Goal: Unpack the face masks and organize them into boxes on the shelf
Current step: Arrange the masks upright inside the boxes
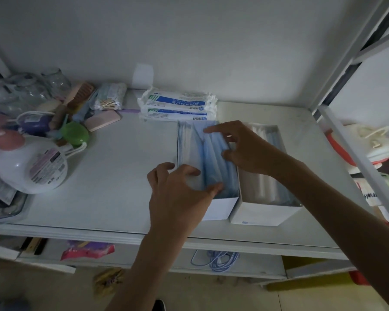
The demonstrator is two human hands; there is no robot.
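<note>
- Centrally, a white open-topped box [220,207] stands on the pale shelf [112,176], packed with blue face masks [213,158] standing on edge; this box serves as the landmark below.
- Left hand [177,194] sits at the near end of that box, fingers curled over the near edge of the masks and the thumb pressed against their blue side, so it grips the mask stack.
- Right hand [243,149] reaches over the far half of the box, fingers spread; the index finger points across the mask tops and the thumb touches the stack's right side. Whether it pinches a mask or only presses on them cannot be told.
- Just right of the box, touching it, stands a second white box [263,214] holding paler, whitish masks.
- Just beyond the box's far end lie stacked sealed mask packets [177,104], white with blue printed bands.
- Well to the left of the box are toiletries: a white pump bottle [32,167] with a pink top, a green round case [75,133], a pink flat case [102,120], a bag of cotton swabs [109,99] and clear glass jars [32,88].
- Below the box, under the shelf edge, hangs a coil of blue cord [218,259].
</note>
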